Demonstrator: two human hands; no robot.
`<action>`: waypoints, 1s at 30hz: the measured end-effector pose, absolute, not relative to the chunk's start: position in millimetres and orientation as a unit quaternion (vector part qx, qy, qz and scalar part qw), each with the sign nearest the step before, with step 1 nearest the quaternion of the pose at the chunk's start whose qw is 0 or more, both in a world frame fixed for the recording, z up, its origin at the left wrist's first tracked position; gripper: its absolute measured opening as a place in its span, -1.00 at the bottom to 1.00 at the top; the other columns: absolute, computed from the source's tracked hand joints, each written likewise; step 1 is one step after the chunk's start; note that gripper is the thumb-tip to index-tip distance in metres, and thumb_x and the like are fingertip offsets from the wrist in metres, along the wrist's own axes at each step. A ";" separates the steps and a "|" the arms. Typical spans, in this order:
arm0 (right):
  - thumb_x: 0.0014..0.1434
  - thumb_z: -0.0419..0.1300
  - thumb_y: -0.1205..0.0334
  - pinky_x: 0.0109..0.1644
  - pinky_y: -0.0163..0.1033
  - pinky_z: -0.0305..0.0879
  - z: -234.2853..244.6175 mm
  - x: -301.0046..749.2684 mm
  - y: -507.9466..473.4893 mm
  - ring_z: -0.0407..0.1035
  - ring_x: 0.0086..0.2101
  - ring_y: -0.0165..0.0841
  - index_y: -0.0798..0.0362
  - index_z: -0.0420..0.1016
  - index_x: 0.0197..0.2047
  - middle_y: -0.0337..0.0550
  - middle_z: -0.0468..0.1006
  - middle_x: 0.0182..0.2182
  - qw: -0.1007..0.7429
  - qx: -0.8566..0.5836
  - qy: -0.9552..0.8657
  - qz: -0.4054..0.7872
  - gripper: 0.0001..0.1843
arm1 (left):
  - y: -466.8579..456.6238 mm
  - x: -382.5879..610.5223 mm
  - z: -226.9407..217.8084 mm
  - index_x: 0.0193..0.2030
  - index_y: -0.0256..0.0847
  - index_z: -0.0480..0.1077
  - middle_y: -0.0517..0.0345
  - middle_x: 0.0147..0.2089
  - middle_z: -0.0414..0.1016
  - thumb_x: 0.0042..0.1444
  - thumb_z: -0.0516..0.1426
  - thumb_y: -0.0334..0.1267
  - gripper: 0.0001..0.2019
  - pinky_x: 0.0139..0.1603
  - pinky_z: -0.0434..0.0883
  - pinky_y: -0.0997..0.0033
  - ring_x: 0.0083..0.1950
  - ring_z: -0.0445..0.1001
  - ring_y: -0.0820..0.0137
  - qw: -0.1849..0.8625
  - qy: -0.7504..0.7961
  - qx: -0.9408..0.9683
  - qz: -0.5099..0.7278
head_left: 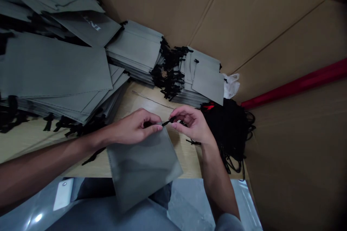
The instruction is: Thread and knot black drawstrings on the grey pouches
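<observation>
A grey drawstring pouch hangs at the front edge of the table, its upper corner pinched in my left hand. From that corner runs a short black cord. The fingertips of my right hand are closed on the cord's knotted end, just right of my left thumb. To the right of my right hand lies a heap of black cords with a small red piece on top. Folds of the pouch and my left fingers hide part of its top edge.
Stacks of grey pouches with black cord ends fill the left side. Two smaller stacks, one at the middle and one farther right, stand against the cardboard wall. A white plastic bag and a red strip are on the right.
</observation>
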State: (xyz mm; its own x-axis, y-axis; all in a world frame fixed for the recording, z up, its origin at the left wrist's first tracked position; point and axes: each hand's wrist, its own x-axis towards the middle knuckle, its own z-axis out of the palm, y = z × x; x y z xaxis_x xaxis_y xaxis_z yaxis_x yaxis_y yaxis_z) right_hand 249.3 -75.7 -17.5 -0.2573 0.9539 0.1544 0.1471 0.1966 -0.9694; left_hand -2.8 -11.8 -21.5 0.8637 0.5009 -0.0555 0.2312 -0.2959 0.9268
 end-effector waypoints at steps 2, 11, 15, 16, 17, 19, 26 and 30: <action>0.25 0.51 0.13 -0.04 -0.21 0.59 -16.8 249.7 -75.4 0.59 -0.16 -0.32 -0.03 0.65 0.03 -0.10 0.69 -0.11 0.416 -0.434 -0.659 0.452 -0.69 | -12.7 -2.9 -21.7 -0.39 -0.22 0.35 0.30 -0.48 0.15 0.43 0.06 0.03 -0.58 -0.43 0.07 0.43 -0.45 0.14 0.49 0.532 0.240 0.804 0.115; 0.31 0.45 0.21 -0.22 -0.29 0.48 -31.2 237.3 -68.7 0.55 -0.34 -0.39 0.01 0.66 -0.13 -0.21 0.69 -0.27 0.336 -0.517 -0.714 0.333 -0.89 | -15.2 3.4 -36.4 -0.23 -0.20 0.52 -0.04 -0.27 0.59 0.53 -0.08 -0.07 -0.55 -0.22 0.23 0.24 -0.24 0.56 0.20 0.190 0.358 0.910 0.090; 0.29 0.44 0.30 -0.21 -0.29 0.46 -38.5 230.9 -67.6 0.52 -0.36 -0.41 0.02 0.65 -0.14 -0.24 0.66 -0.31 0.321 -0.513 -0.732 0.313 -0.91 | -17.0 10.0 -47.4 -0.18 -0.26 0.55 -0.15 -0.21 0.64 0.56 -0.14 -0.09 -0.50 -0.25 0.27 0.17 -0.19 0.61 0.08 0.109 0.423 0.896 0.081; 0.29 0.43 0.30 -0.20 -0.28 0.47 -39.1 230.0 -68.0 0.53 -0.36 -0.41 0.01 0.65 -0.14 -0.25 0.66 -0.31 0.324 -0.513 -0.731 0.312 -0.92 | -18.0 11.3 -49.2 -0.18 -0.26 0.55 -0.15 -0.20 0.65 0.56 -0.14 -0.09 -0.50 -0.25 0.29 0.16 -0.17 0.62 0.07 0.101 0.426 0.895 0.082; 0.29 0.43 0.28 -0.20 -0.28 0.47 -39.3 229.2 -68.5 0.53 -0.36 -0.40 0.01 0.65 -0.15 -0.25 0.66 -0.31 0.331 -0.513 -0.725 0.318 -0.92 | -19.0 12.5 -50.6 -0.16 -0.26 0.55 -0.14 -0.19 0.65 0.57 -0.14 -0.10 -0.51 -0.23 0.32 0.15 -0.15 0.62 0.06 0.095 0.427 0.895 0.085; 0.30 0.42 0.24 -0.20 -0.28 0.48 -38.6 228.2 -69.8 0.54 -0.36 -0.40 0.00 0.63 -0.15 -0.25 0.66 -0.32 0.345 -0.510 -0.712 0.338 -0.92 | -20.7 15.0 -52.7 -0.12 -0.27 0.54 -0.14 -0.16 0.65 0.58 -0.15 -0.15 -0.52 -0.18 0.37 0.13 -0.07 0.62 0.04 0.076 0.430 0.895 0.094; 0.26 0.35 0.39 -0.25 -0.30 0.37 -39.8 226.1 -69.1 0.43 -0.40 -0.41 0.03 0.58 -0.20 -0.25 0.56 -0.36 0.280 -0.525 -0.754 0.278 -0.92 | -15.2 26.1 -60.7 0.06 -0.39 0.50 -0.32 0.03 0.57 0.44 -0.02 -0.39 -0.72 0.08 0.44 -0.06 0.08 0.51 -0.10 0.012 0.425 0.901 0.084; 0.24 0.36 0.40 -0.20 -0.28 0.36 -48.9 224.4 -66.8 0.42 -0.34 -0.37 0.05 0.57 -0.13 -0.20 0.56 -0.29 0.245 -0.518 -0.783 0.243 -0.86 | -10.2 28.4 -61.9 0.07 -0.40 0.47 -0.34 0.08 0.53 0.37 0.03 -0.39 -0.74 0.08 0.41 -0.09 0.12 0.47 -0.16 0.009 0.417 0.905 0.085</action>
